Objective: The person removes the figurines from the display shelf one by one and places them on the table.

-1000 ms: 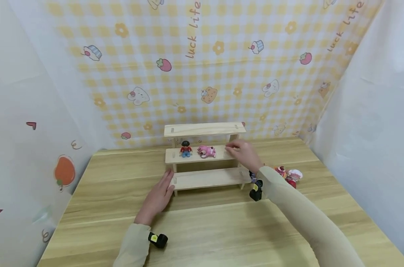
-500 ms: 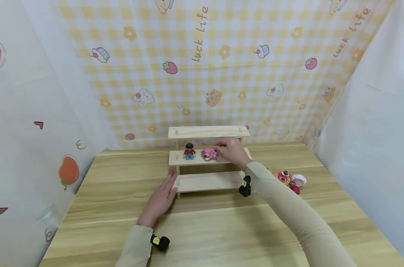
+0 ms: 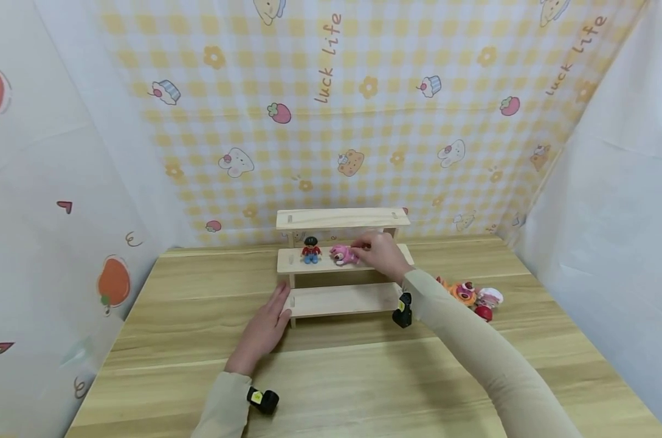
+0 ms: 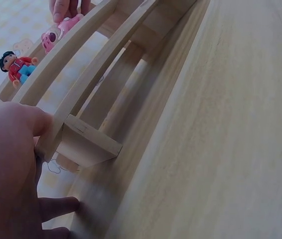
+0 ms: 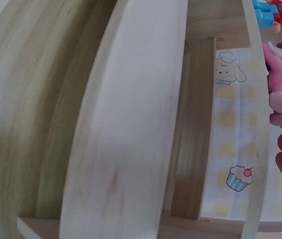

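Observation:
A three-tier wooden display shelf [image 3: 341, 299] stands near the back of the table. On its middle tier a small toy figure [image 3: 311, 252] with black hair, red jacket and blue trousers sits at the left. Beside it lies a pink toy bear [image 3: 340, 255], on its side. My right hand [image 3: 384, 257] pinches the bear at its feet end, fingertips bent close around it; part of the bear is hidden by them. My left hand [image 3: 262, 331] rests against the shelf's left end, fingers straight. In the left wrist view, the thumb [image 4: 42, 122] touches the end of a board.
On the table to the right of the shelf lie an orange toy figure [image 3: 464, 293] and a white-capped one with a red part [image 3: 488, 299], partly behind the right sleeve. Behind the shelf hangs a yellow checked cloth [image 3: 363, 121].
My right hand has moved left along the middle tier to the pink bear, then a little down onto it. The left hand stays at the shelf's end. The view has shifted slightly.

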{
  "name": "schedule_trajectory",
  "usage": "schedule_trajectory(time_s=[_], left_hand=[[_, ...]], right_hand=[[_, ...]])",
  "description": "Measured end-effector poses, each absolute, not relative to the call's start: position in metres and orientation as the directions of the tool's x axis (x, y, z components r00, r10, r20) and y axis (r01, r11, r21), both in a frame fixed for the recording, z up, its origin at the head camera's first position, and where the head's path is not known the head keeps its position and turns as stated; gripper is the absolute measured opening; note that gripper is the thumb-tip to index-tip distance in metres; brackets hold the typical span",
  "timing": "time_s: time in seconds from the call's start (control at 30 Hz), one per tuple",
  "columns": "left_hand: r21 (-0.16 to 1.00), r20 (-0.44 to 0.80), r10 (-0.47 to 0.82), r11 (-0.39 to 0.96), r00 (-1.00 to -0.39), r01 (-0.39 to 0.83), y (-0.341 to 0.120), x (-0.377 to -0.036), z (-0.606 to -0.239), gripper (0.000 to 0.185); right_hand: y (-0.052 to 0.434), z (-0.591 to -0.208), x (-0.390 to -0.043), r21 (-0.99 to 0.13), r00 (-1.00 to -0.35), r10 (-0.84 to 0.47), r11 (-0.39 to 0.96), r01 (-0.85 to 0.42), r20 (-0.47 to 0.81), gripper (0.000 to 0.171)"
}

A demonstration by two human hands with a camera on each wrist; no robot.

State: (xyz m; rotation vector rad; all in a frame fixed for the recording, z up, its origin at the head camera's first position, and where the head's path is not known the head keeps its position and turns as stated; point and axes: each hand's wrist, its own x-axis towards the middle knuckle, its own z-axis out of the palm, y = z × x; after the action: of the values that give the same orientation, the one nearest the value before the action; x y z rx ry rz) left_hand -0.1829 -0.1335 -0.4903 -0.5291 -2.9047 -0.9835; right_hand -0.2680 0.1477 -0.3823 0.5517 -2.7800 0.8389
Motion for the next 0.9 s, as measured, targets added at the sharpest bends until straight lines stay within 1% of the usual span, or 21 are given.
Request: schedule_trajectory(time_s=[0.1, 0.3, 0.47, 0.77, 0.9], left_hand=[[0.585, 0.135, 0.309, 0.742, -0.941, 0.327, -0.133, -0.182, -0.490, 0.054], [0.585, 0.135, 0.311, 0.741, -0.941, 0.329, -0.133, -0.182, -0.490, 0.054], [0.592, 0.125, 0.313, 0.738, -0.941, 0.324, -0.133, -0.182, -0.490, 0.055], [0.593, 0.118, 0.315, 0.738, -0.942, 0.322, -0.135, -0.184, -0.489, 0.055], [0.595, 0.102, 0.325, 0.737, -0.940, 0.320, -0.135, -0.185, -0.489, 0.056]], right_hand=[[0.148, -0.385, -0.267, -0.482, -0.900, -0.307, 0.765, -0.427, 0.310, 0.013], [0.148, -0.386, -0.267, -0.419, -0.851, -0.331, 0.761, -0.496, 0.407, 0.012], [0.151, -0.388, -0.266, -0.393, -0.847, -0.319, 0.778, -0.491, 0.426, 0.012], [0.165, -0.389, -0.259, -0.457, -0.863, -0.278, 0.758, -0.466, 0.421, 0.011], [0.173, -0.390, -0.255, -0.470, -0.862, -0.285, 0.744, -0.475, 0.419, 0.011]])
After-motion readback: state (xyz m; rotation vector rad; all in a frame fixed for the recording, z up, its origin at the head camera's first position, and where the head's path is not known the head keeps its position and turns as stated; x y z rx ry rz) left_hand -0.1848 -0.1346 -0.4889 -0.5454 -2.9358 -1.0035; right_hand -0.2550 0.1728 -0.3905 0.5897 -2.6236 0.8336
